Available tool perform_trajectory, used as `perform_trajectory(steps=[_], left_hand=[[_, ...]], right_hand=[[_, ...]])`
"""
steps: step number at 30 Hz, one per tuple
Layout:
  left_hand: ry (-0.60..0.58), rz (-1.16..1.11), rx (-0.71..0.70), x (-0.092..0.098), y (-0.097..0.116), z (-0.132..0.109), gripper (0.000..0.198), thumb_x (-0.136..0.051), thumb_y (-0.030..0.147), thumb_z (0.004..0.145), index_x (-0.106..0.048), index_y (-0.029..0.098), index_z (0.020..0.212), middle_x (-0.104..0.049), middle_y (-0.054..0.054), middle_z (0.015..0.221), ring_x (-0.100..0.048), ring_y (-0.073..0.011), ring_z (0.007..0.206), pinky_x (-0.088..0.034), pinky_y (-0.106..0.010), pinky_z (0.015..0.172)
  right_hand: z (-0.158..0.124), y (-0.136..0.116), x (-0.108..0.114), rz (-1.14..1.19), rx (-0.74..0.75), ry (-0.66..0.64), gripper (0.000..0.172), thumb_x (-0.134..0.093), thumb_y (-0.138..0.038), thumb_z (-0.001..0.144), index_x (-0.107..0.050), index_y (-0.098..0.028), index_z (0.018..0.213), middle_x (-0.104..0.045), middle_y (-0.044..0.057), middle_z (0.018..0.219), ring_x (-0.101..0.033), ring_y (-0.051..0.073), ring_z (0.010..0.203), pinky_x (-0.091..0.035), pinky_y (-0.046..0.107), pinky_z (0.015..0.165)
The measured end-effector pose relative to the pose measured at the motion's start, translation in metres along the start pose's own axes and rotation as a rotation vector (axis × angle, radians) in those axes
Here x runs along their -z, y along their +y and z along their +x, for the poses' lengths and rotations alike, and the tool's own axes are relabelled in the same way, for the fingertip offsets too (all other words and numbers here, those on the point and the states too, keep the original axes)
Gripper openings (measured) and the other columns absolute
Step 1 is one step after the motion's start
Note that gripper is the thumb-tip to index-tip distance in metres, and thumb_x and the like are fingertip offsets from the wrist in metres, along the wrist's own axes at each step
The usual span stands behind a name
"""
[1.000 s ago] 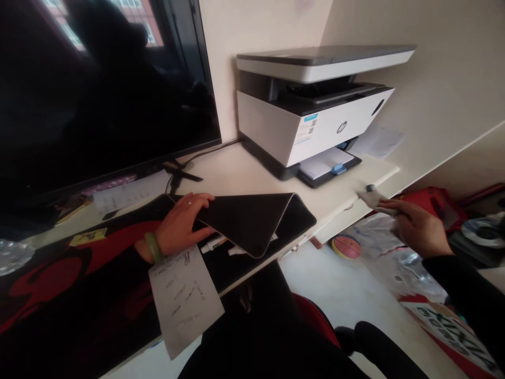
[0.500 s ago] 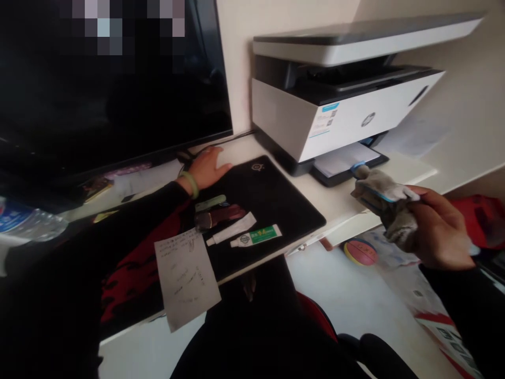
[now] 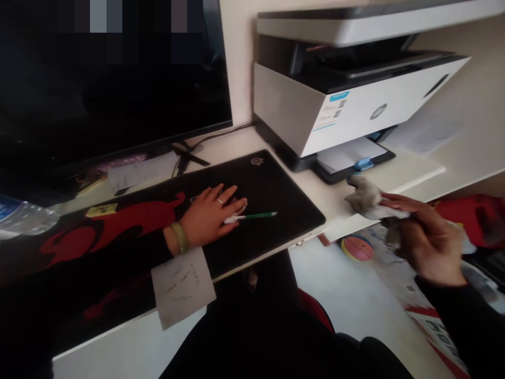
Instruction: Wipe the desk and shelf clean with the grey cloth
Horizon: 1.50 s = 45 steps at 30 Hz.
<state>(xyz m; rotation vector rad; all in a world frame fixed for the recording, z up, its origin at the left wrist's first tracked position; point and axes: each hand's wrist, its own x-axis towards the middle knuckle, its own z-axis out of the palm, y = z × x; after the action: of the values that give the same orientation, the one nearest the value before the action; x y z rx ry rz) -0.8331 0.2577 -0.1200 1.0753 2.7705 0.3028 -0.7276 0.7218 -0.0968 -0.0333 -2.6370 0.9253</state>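
My left hand point(image 3: 211, 217) lies flat on a black desk mat point(image 3: 284, 202) with a red pattern at its left end. Its fingertips rest against a thin white-and-green tube point(image 3: 252, 216), which sticks out from under them. My right hand point(image 3: 428, 237) is raised off the desk at the right and pinches a crumpled grey cloth point(image 3: 365, 200). That cloth hangs above the white desk point(image 3: 394, 181), near its front edge. A handwritten paper note point(image 3: 183, 287) lies beneath my left wrist and hangs over the edge.
A white HP printer point(image 3: 355, 105) with a paper tray stands on the desk behind the mat. A dark monitor point(image 3: 106, 89) stands at the back left, with a water bottle point(image 3: 23, 217) at far left. A basketball point(image 3: 357, 248) lies on the floor below.
My left hand has moved from the mat's far edge onto its middle. The larger tubes seen earlier no longer show. My right hand has shifted its hold on the cloth.
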Motion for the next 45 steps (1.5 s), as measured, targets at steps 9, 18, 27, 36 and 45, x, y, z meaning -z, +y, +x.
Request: perform_trajectory(steps=[9,18,27,36,45], left_hand=[[-0.021,0.054,0.145,0.013,-0.038,0.053,0.066,-0.057,0.032,0.098,-0.056,0.019,0.162,-0.053,-0.02,0.169,-0.05,-0.047,0.157,-0.041,-0.068,0.129],[-0.037,-0.027,-0.381,0.071,0.086,0.129,0.048,-0.063,0.025,0.1,-0.07,0.024,0.147,-0.06,-0.009,0.165,-0.054,-0.0324,0.154,-0.04,-0.052,0.133],[0.019,0.197,-0.458,0.005,0.18,0.284,0.057,-0.06,0.021,0.104,-0.064,0.032,0.159,-0.037,-0.004,0.184,-0.025,-0.0345,0.173,-0.023,-0.06,0.138],[0.021,0.254,-0.39,0.0,0.186,0.293,0.053,-0.05,0.015,0.106,-0.07,0.024,0.154,-0.04,-0.011,0.182,-0.041,-0.0441,0.161,-0.049,-0.059,0.113],[-0.03,0.296,-0.387,0.012,0.184,0.289,0.053,-0.044,0.008,0.107,-0.068,0.016,0.153,-0.043,-0.015,0.179,-0.055,-0.0353,0.142,-0.056,-0.045,0.096]], right_hand=[[0.012,-0.002,-0.02,-0.069,0.4,-0.248,0.043,-0.049,-0.018,0.105,-0.074,-0.032,0.137,-0.073,0.008,0.151,-0.067,0.031,0.144,-0.056,0.056,0.121],[0.028,-0.006,-0.048,-0.191,0.519,-0.437,0.056,-0.052,-0.03,0.107,-0.06,-0.029,0.162,-0.061,0.006,0.166,-0.051,0.035,0.16,-0.047,0.062,0.131],[0.032,-0.004,-0.053,-0.153,0.655,-0.325,0.049,-0.056,-0.022,0.107,-0.066,-0.022,0.155,-0.071,0.01,0.154,-0.065,0.032,0.145,-0.055,0.058,0.124],[0.04,-0.002,-0.049,-0.076,0.692,-0.356,0.047,-0.055,-0.02,0.107,-0.066,-0.02,0.153,-0.071,0.011,0.153,-0.066,0.03,0.144,-0.056,0.06,0.123],[0.078,0.053,-0.017,-0.004,0.575,-0.484,0.044,-0.051,-0.021,0.106,-0.075,-0.027,0.142,-0.072,0.004,0.153,-0.067,0.026,0.145,-0.058,0.05,0.121]])
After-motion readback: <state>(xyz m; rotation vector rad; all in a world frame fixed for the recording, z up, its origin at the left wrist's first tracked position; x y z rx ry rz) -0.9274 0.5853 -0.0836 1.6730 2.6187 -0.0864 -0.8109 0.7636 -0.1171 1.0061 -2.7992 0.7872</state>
